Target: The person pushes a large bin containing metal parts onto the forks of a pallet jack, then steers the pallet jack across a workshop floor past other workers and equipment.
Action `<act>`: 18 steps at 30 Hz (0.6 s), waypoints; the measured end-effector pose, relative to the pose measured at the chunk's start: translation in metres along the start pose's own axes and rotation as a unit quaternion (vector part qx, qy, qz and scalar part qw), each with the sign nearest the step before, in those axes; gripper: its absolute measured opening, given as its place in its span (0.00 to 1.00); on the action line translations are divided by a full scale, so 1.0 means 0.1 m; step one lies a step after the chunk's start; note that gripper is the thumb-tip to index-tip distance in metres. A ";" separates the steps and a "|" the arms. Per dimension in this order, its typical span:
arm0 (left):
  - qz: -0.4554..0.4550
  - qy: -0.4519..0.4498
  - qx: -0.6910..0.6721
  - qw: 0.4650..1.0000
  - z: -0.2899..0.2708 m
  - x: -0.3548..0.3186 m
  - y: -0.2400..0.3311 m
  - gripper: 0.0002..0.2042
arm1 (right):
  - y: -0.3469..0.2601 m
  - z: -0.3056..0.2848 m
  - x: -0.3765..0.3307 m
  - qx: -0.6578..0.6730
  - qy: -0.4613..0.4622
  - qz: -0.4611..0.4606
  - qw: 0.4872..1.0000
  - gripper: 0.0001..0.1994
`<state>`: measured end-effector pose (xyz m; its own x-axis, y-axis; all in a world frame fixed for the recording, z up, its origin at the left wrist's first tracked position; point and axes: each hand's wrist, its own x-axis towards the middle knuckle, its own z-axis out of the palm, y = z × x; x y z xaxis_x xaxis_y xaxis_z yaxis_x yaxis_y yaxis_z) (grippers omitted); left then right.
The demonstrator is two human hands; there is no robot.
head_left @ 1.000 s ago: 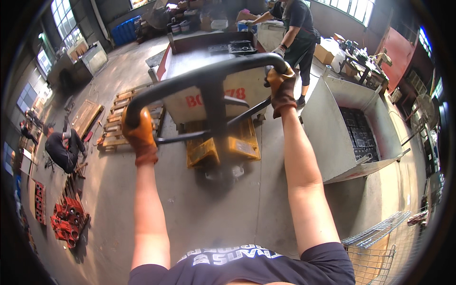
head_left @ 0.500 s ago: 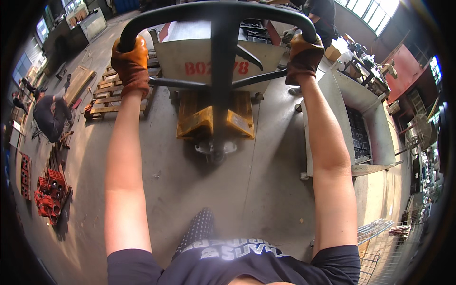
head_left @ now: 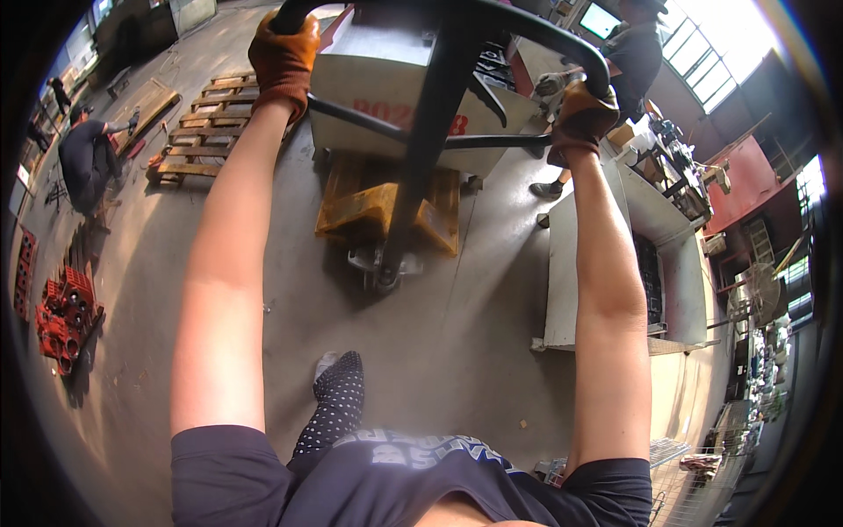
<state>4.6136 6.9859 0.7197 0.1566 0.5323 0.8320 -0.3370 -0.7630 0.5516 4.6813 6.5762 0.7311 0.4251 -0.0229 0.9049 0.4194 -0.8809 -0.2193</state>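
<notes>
Both hands gloved and up on the loop handle [head_left: 457,18] of a pallet jack. Left hand [head_left: 283,54] in an orange-brown glove is wrapped tight around the left bend of the loop; right hand [head_left: 581,112] in the same kind of glove is clamped on the right bend. Arms nearly straight out.

Black tiller bar [head_left: 420,167] runs down from the handle to the yellow pump body [head_left: 369,206] and small steer wheels [head_left: 379,268], on bare concrete floor [head_left: 457,351] just ahead of the person's dotted-sock foot [head_left: 338,391]. On the forks sits a big pale box-like load [head_left: 369,97] with red markings, touching the jack's back end.

Handling, as a judgement: jack plus load looks heavy and rigid, steel all through, nothing fragile, rolls rather than lifts. Handle bar is smooth painted metal, so gloves help against slip. Best hold is where the hands are, wide apart on both bends, for steering leverage.

Around: wooden pallets [head_left: 202,132] well off to the left, red crates [head_left: 61,307] at far left, grey metal cabinet [head_left: 615,255] just right of the jack. Another person [head_left: 632,53] stands by the load on the right, one more crouches [head_left: 83,162] far left.
</notes>
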 end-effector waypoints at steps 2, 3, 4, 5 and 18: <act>-0.025 -0.001 0.015 1.000 0.06 0.00 0.13 0.10 | 0.16 -0.02 0.08 -0.245 0.000 -0.108 0.963 0.04; -0.035 -0.005 0.027 0.999 0.08 0.00 0.19 0.09 | 0.23 0.04 0.05 -0.178 0.001 -0.087 0.980 0.05; -0.044 -0.006 0.042 0.998 0.07 0.01 0.21 0.10 | 0.09 0.04 0.04 -0.103 0.005 -0.067 0.992 0.05; -0.052 -0.008 0.057 0.997 0.07 -0.02 0.18 0.11 | -0.04 -0.04 0.02 -0.291 -0.029 -0.122 0.948 0.05; -0.060 -0.059 -0.051 0.995 0.63 0.25 -0.35 0.11 | 0.04 0.30 0.18 -0.087 0.064 -0.009 0.994 0.06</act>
<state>4.6880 7.0025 0.7246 0.3074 0.5665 0.7646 -0.4015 -0.6513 0.6439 4.7149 6.5864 0.7354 0.3081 -0.0562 0.9497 0.2757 -0.9501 -0.1457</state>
